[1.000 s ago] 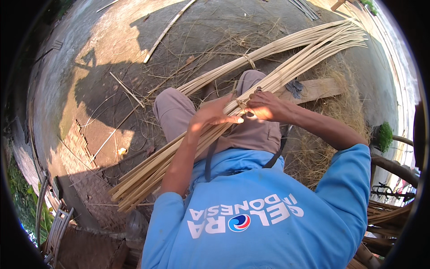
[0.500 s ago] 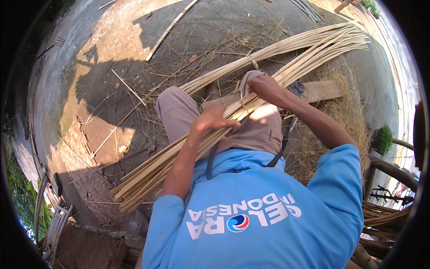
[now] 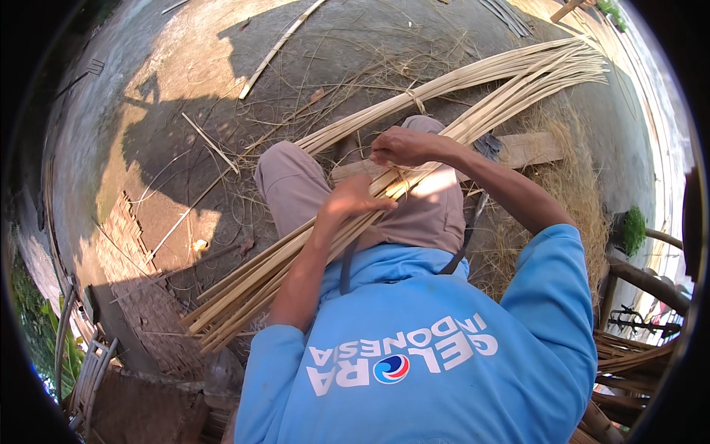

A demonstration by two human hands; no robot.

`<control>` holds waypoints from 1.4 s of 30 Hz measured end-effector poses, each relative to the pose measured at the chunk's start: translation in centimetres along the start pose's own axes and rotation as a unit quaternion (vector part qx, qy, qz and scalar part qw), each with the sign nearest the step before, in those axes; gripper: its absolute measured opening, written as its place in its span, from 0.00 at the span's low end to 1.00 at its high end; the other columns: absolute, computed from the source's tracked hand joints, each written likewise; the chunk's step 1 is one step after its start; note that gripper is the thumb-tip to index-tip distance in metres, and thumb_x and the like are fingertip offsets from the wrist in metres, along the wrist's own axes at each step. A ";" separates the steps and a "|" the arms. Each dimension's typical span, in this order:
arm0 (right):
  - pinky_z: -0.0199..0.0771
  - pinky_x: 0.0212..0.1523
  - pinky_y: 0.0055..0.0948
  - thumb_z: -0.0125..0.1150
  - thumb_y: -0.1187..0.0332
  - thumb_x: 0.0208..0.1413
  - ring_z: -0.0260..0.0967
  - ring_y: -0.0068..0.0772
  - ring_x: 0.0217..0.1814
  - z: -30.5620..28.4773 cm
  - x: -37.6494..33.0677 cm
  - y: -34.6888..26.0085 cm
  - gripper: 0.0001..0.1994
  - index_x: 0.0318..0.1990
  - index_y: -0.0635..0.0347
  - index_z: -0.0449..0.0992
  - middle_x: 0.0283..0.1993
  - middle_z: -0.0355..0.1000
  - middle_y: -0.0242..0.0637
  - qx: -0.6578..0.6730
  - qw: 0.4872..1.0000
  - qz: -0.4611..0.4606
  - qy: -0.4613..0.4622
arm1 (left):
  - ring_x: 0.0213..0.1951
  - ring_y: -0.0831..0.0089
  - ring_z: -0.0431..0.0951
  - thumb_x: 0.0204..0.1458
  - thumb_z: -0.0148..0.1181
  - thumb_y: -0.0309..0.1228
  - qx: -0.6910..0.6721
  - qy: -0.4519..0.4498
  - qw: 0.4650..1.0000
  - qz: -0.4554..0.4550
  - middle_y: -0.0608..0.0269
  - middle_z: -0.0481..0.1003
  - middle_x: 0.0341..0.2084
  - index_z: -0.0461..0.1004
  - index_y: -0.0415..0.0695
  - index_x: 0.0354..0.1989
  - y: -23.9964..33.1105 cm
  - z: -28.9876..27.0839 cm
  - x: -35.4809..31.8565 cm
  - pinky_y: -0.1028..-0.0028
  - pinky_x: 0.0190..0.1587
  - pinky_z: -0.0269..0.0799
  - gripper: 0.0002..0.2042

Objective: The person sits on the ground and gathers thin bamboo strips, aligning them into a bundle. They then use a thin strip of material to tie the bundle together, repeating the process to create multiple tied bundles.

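Note:
A long bundle of split bamboo strips lies slantwise across my lap, its near end at lower left and its fanned far end at upper right. My left hand is wrapped over it between my knees, thumb along the top strips. Just right of that hand, a thin tie strip circles the bundle. Above the tie, my right hand is closed in a pinch, apparently on the tie's end; its fingertips are partly hidden.
A second tied bundle of strips lies beyond my knees. Near my legs are a wooden plank, straw-like shavings and a woven mat. A loose bamboo strip rests on the ground further off.
My right hand has moved left and slightly down, from beside my right knee to just above the tie. My left hand and the bundle stay nearly in place.

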State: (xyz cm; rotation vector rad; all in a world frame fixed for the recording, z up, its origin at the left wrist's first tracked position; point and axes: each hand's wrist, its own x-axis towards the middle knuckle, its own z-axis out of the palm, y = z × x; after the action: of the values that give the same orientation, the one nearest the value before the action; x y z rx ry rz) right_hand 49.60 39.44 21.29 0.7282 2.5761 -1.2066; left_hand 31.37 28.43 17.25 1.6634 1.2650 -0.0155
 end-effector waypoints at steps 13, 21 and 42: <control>0.76 0.39 0.41 0.53 0.53 0.66 0.77 0.47 0.40 5.1 -9.0 1.8 0.20 0.42 0.62 0.81 0.36 0.79 0.48 0.028 0.959 0.159 0.233 | 0.47 0.45 0.80 0.39 0.72 0.59 -0.091 -0.005 0.996 -0.009 0.39 0.80 0.43 0.79 0.34 0.46 2.1 -1.8 -2.3 0.59 0.51 0.73 0.37; 0.73 0.27 0.39 0.63 0.67 0.55 0.73 0.43 0.28 15.2 -9.3 1.9 0.09 0.42 0.59 0.81 0.30 0.74 0.37 -0.242 0.866 0.098 0.426 | 0.44 0.56 0.80 0.52 0.67 0.37 -0.105 0.228 0.945 0.210 0.55 0.80 0.40 0.82 0.40 0.43 5.4 -1.2 -0.6 0.65 0.49 0.73 0.15; 0.74 0.37 0.38 0.65 0.64 0.56 0.74 0.45 0.36 9.4 -8.4 -4.2 0.09 0.38 0.59 0.80 0.37 0.76 0.39 -0.137 0.857 0.158 0.470 | 0.40 0.55 0.79 0.57 0.60 0.27 0.047 0.269 0.927 0.258 0.60 0.76 0.38 0.76 0.43 0.41 4.1 -0.2 2.0 0.61 0.40 0.74 0.06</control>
State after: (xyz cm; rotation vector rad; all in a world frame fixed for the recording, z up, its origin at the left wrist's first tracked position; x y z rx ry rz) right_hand 54.48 27.10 21.23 1.9460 2.9996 -0.3647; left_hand 35.10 30.22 19.09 2.1262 1.1771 0.7577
